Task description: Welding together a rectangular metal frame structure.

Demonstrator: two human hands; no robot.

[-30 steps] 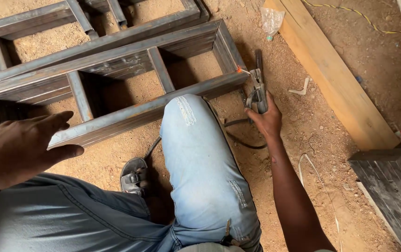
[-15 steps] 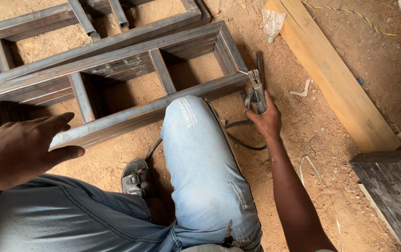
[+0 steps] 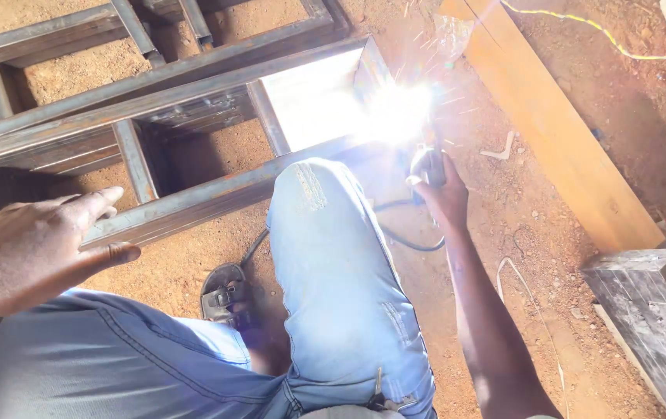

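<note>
Crouching in jeans over the dirt floor, the person had the left hand nearest the camera, raised with fingers spread flat and holding nothing, just short of the near rail of the steel frame. Farther out, the right hand was wrapped tight around the welding electrode holder, which pointed up and away from the fingers to the frame's right corner, where the arc flare burned. That rail ran leftward from the corner, so the right hand lay much nearer the joint.
</note>
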